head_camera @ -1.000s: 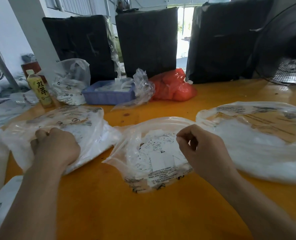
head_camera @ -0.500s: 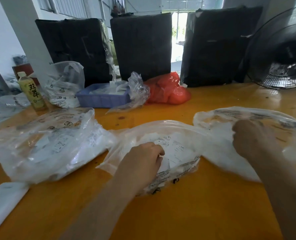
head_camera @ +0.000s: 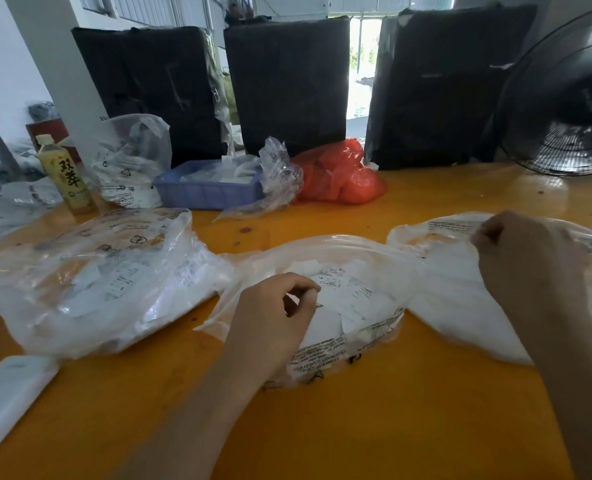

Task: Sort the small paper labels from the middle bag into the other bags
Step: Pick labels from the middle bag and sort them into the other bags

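Glossy orange worktop under crinkly clear plastic bags: the middle bag holds matt white paper labels.

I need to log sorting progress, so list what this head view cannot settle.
- Right hand: its curled fingers face away over the right clear plastic bag; whether they hold a label is hidden.
- Left hand: its fingertips meet over the middle clear plastic bag; anything pinched is too small to tell.
- Small white paper labels: print too small to read.
- Left clear plastic bag: glare and wrinkles hide the label count.
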The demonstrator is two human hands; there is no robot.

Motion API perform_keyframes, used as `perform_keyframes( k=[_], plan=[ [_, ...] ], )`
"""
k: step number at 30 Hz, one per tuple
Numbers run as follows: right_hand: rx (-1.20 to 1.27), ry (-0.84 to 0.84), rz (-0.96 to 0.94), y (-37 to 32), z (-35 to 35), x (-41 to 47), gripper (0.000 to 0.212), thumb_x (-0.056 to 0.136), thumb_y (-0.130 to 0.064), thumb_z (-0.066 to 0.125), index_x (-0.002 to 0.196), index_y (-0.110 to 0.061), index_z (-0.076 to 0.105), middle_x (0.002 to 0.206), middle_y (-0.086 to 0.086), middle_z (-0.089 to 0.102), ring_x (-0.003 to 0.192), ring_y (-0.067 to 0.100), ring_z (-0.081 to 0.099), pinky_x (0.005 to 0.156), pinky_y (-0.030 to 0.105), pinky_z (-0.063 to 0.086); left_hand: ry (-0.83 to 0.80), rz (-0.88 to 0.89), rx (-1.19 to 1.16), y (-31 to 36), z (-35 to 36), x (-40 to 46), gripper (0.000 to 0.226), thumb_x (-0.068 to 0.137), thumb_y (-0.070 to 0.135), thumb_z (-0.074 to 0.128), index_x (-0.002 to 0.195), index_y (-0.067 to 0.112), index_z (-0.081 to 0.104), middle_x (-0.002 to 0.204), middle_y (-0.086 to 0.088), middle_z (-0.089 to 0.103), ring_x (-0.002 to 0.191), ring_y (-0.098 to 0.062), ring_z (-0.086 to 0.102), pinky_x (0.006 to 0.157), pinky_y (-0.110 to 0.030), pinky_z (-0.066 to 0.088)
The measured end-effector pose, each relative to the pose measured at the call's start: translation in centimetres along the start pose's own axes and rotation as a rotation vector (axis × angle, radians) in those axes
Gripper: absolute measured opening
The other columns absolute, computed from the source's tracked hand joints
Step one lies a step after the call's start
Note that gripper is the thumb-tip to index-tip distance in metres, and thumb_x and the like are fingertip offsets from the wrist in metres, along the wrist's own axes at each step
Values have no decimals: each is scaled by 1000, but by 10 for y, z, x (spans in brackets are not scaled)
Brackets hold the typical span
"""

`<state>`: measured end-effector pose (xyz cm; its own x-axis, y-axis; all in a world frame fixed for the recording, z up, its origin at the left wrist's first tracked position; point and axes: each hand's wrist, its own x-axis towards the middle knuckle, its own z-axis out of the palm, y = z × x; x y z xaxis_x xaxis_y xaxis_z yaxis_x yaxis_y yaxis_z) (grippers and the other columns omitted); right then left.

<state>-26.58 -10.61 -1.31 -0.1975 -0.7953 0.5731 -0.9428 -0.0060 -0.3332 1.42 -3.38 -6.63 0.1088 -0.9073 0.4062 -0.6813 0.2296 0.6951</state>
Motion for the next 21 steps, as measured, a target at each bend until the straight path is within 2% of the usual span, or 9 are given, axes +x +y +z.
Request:
perform_keyframes(
  k=[2, 3, 4, 6, 8, 12, 15, 19, 21],
  plan=[
    [280, 144, -102, -18, -7, -14, 10, 96, -23, 68, 101, -16, 75, 89, 1, 74, 70, 13, 58, 59, 21, 43, -19, -61, -137, 2, -5, 2, 9, 101, 33, 67, 98, 40, 72, 86, 31, 72, 80, 5, 69, 65, -7, 50],
    [462, 91, -127, -31, -10, -23, 10, 95, -27, 70, 101, -21, 75, 85, -10, 73, 68, 4, 59, 60, 11, 43, -47, -102, -261, 5, -8, 3, 6, 100, 39, 67, 103, 39, 72, 93, 27, 75, 82, 2, 72, 67, -10, 53],
    [639, -35, -133, -45, -11, -32, 8, 92, -31, 71, 98, -27, 75, 82, -17, 72, 67, 0, 62, 61, 9, 46, -89, -136, -385, 7, -11, 3, 19, 97, 48, 69, 111, 36, 72, 100, 22, 77, 86, -2, 74, 71, -15, 57],
    [883, -319, -136, -67, -5, -51, 6, 90, -28, 73, 92, -33, 75, 79, -17, 74, 66, 3, 67, 60, 14, 51, -172, -185, -561, 9, -13, 3, 48, 89, 63, 72, 126, 32, 68, 111, 13, 79, 96, -11, 77, 79, -27, 63],
    [995, -467, -129, -81, 5, -66, 10, 88, -23, 76, 90, -32, 77, 80, -13, 76, 64, 7, 68, 60, 18, 52, -228, -198, -636, 10, -13, 1, 60, 84, 66, 74, 131, 31, 66, 114, 8, 79, 100, -16, 78, 83, -32, 64],
    [1095, -515, -84, -89, 19, -76, 8, 87, -21, 79, 91, -27, 75, 78, -7, 75, 64, 7, 67, 60, 19, 53, -181, -245, -714, 5, -13, 0, 27, 82, 44, 82, 105, 29, 82, 103, 1, 82, 94, -17, 78, 76, -23, 61],
    [1065, -534, -40, -89, 24, -72, 7, 88, -24, 79, 89, -26, 73, 77, -4, 74, 66, 13, 69, 60, 23, 56, -118, -336, -758, 3, -16, 2, 4, 87, 25, 83, 91, 26, 83, 95, -2, 81, 87, -15, 78, 71, -21, 59],
    [938, -600, -81, -92, 30, -59, 14, 96, -35, 68, 85, -26, 72, 77, -10, 74, 61, 4, 65, 56, 18, 52, -43, -393, -759, -1, -22, 8, 4, 98, 13, 73, 98, 17, 75, 98, 0, 81, 83, -9, 76, 54, -18, 51],
    [769, -670, -150, -97, 33, -54, 15, 100, -32, 62, 89, -28, 72, 81, -13, 75, 61, 1, 65, 57, 20, 50, 8, -414, -797, -2, -24, 9, 6, 99, 8, 70, 100, 14, 72, 97, -2, 81, 85, -12, 78, 53, -17, 51]
  ],
)
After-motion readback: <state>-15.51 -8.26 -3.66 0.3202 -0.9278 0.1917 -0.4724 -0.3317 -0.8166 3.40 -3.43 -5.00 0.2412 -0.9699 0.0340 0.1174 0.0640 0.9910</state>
